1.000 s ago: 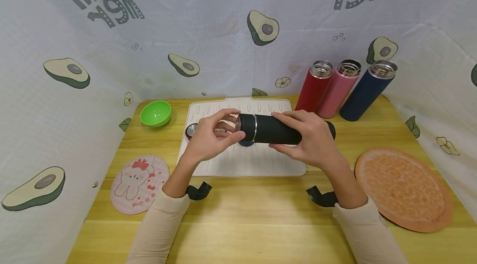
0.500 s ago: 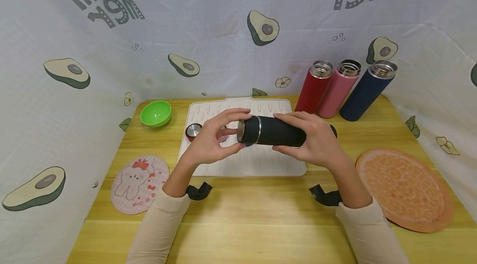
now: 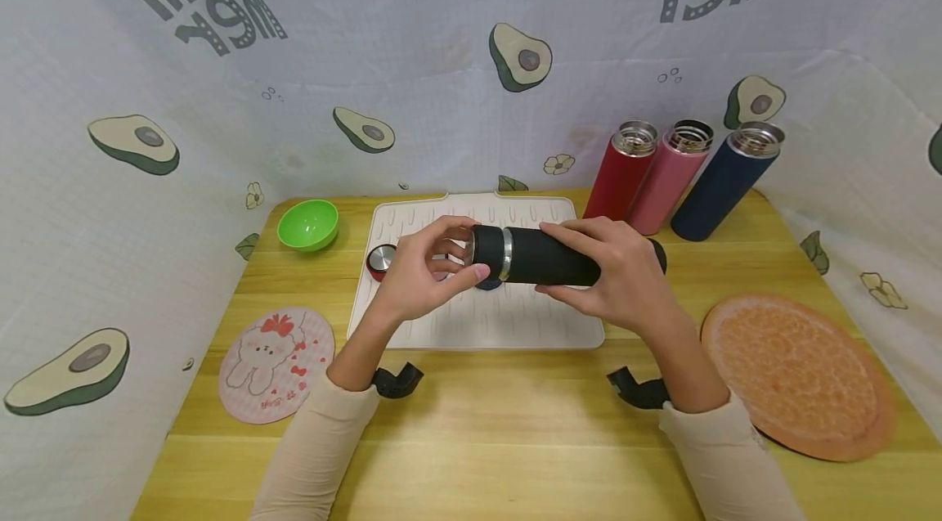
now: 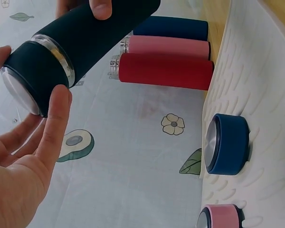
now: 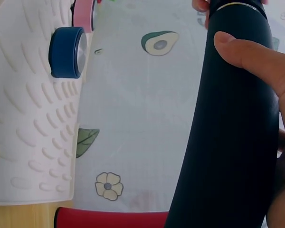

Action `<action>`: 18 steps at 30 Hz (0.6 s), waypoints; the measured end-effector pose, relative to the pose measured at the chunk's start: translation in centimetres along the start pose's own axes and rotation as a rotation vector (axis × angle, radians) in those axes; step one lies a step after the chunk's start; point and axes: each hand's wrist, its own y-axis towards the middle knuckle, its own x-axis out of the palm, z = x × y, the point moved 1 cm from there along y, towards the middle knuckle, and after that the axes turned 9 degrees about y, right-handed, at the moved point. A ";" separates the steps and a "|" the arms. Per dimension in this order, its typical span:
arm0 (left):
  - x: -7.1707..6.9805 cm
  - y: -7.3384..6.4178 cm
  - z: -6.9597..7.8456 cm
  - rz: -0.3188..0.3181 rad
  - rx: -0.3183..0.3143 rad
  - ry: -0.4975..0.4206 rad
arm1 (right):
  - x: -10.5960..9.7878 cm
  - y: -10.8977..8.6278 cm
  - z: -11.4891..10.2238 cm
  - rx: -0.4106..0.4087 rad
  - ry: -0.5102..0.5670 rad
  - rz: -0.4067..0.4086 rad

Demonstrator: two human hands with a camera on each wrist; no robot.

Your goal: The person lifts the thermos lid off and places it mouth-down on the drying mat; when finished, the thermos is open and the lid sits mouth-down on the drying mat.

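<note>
A black thermos bottle (image 3: 548, 256) lies sideways in the air above a white ridged mat (image 3: 515, 325). My right hand (image 3: 624, 269) grips its body, thumb and fingers on opposite sides. At the bottle's left end, my left hand (image 3: 412, 276) pinches the black lid (image 3: 487, 245), which has a steel top. A shiny steel band shows between lid and body. On the mat below are a red lid (image 3: 381, 258), a blue lid (image 4: 226, 144) and a pink lid (image 4: 223, 216), partly hidden by my left hand in the head view.
Lidless red (image 3: 620, 169), pink (image 3: 671, 177) and navy (image 3: 728, 181) bottles stand upright at the back right. A green bowl (image 3: 307, 226) sits back left. Round mats, a pink one (image 3: 276, 366) and an orange one (image 3: 798, 374), lie at either side. A patterned cloth hangs behind.
My left fingers loosened on the lid half a second ago and now hold it again. The steel band between lid and body looks wider. The bottle has shifted only slightly.
</note>
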 end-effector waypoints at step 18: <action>1.0 0.4 -1.0 0.062 -0.010 0.008 | -2.4 -0.5 3.0 0.177 0.074 0.092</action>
